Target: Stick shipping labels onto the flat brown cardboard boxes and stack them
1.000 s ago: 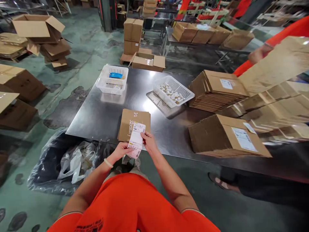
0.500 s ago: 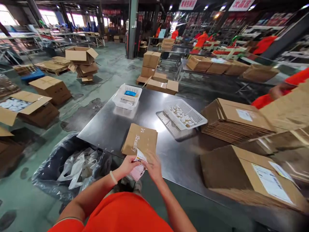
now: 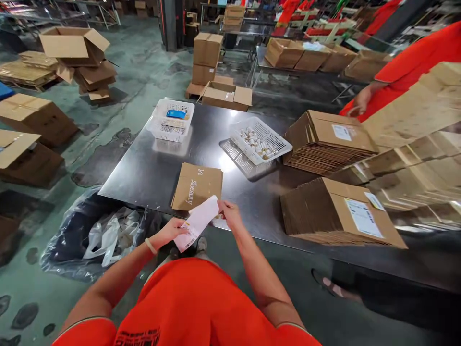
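Between my hands, just off the table's front edge, a pinkish-white paper slip (image 3: 199, 222) is stretched out at a slant. My left hand (image 3: 174, 229) pinches its lower left side. At its upper right end my right hand (image 3: 229, 213) has closed fingers on the paper, with another small piece of paper showing beneath. Just beyond the slip, a short stack of flat brown cardboard (image 3: 198, 185) with white lettering lies on the metal table (image 3: 144, 168).
White baskets (image 3: 175, 120) stand at the table's far left; another basket (image 3: 261, 142) holds small items. Stacks of folded cardboard (image 3: 327, 142) sit right. A lined bin with bags (image 3: 111, 235) is at the left. A person's hand (image 3: 361, 102) rests near the right stack.
My hands have moved apart, and the paper between them is now spread out. The camera view has tilted downward. The other person's arm has moved further into view at the right.
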A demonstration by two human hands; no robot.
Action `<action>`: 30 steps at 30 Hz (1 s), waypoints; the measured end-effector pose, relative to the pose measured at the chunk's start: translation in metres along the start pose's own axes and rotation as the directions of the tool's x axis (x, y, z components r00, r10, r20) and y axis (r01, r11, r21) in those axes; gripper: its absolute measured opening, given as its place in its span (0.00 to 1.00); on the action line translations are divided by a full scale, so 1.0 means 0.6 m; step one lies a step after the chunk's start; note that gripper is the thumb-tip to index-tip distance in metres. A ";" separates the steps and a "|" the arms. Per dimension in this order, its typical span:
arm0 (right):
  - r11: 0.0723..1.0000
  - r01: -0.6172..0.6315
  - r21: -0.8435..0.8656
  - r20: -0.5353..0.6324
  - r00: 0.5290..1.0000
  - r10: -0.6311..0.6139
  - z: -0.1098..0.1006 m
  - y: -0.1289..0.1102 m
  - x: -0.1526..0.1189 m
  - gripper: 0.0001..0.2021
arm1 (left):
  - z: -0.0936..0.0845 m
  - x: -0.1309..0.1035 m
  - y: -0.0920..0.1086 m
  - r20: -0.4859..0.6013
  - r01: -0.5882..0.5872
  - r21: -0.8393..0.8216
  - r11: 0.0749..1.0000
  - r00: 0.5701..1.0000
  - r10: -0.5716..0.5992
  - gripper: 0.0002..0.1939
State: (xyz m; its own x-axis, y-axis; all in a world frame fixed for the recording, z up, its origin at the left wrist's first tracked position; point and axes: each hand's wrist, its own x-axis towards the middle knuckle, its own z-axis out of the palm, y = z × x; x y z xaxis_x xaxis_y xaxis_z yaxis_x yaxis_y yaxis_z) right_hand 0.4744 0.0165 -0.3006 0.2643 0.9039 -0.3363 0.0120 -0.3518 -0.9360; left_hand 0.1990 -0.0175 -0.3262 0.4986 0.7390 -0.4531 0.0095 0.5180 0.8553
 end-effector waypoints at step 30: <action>0.347 0.436 -0.830 0.402 0.900 -0.168 0.121 0.071 0.112 0.17 | -0.066 -0.007 -0.113 -0.272 0.084 -0.018 0.996 0.958 -0.086 0.19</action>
State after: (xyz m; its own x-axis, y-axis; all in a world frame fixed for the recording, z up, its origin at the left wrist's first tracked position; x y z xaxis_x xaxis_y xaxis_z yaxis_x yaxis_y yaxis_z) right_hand 0.4224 0.0800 -0.3708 -0.1523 0.9705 -0.1869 0.9200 0.0701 -0.3856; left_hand 0.1623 -0.0385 -0.3922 0.2408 0.7809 -0.5764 0.0359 0.5863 0.8093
